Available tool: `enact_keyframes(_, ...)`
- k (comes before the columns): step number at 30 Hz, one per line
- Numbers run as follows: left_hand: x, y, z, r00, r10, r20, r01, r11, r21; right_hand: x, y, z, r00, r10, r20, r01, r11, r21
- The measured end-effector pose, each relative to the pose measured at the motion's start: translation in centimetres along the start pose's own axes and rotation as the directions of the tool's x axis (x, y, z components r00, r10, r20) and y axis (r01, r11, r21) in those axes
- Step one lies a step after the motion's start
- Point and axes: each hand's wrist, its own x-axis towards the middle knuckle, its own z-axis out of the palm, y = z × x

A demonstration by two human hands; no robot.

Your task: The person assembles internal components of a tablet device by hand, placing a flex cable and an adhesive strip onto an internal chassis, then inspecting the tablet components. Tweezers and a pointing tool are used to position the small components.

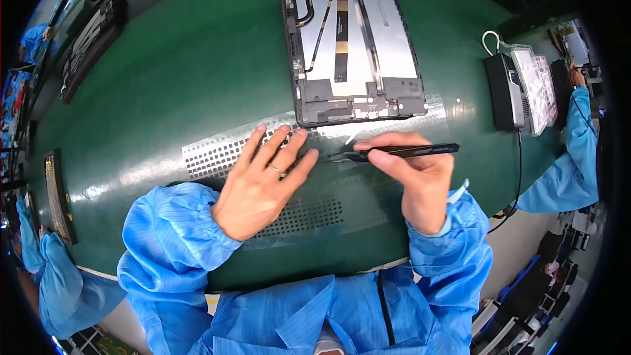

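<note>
The right hand (424,184) has its fingers clamped on black tweezers (424,150); the left hand (255,189) spreads its fingers over a dotted sheet (213,156) on the tabletop (177,72), by the opened device's (397,46) near edge. The sheet seems light, flexible, best held by its edges.

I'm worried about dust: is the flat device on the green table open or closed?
Open: the flat device has its dark inner strips exposed.

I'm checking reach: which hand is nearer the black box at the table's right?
Right. The right hand is left of the black box; the left hand is farther left, over the dotted sheet.
</note>
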Motion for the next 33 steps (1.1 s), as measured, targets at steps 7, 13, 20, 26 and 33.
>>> enact_keyframes(7, -0.3, 0.0, 0.8, 0.993, 0.075, 0.087, -0.084, 0.992, 0.097, -0.2, 1.9, 0.5, 0.998, 0.000, -0.066, -0.004, 0.998, -0.061)
enact_keyframes(13, -0.2, -0.2, 1.0, 0.993, 0.076, 0.085, -0.084, 0.992, 0.092, -0.1, 2.1, 0.4, 0.997, -0.016, -0.077, 0.013, 0.999, -0.043)
enact_keyframes(20, -0.1, -0.2, 1.1, 0.995, 0.073, 0.070, -0.079, 0.993, 0.092, 0.0, 2.2, 0.4, 0.997, -0.002, -0.077, -0.001, 0.999, -0.033)
enact_keyframes(26, -0.1, -0.2, 1.2, 0.995, 0.079, 0.060, -0.084, 0.993, 0.088, 0.0, 2.3, 0.4, 0.997, -0.004, -0.071, 0.001, 0.999, -0.047)
enact_keyframes(33, -0.2, -0.3, 1.3, 0.995, 0.084, 0.056, -0.088, 0.993, 0.084, 0.4, 2.3, 0.2, 0.994, 0.055, -0.098, -0.049, 0.997, 0.066)
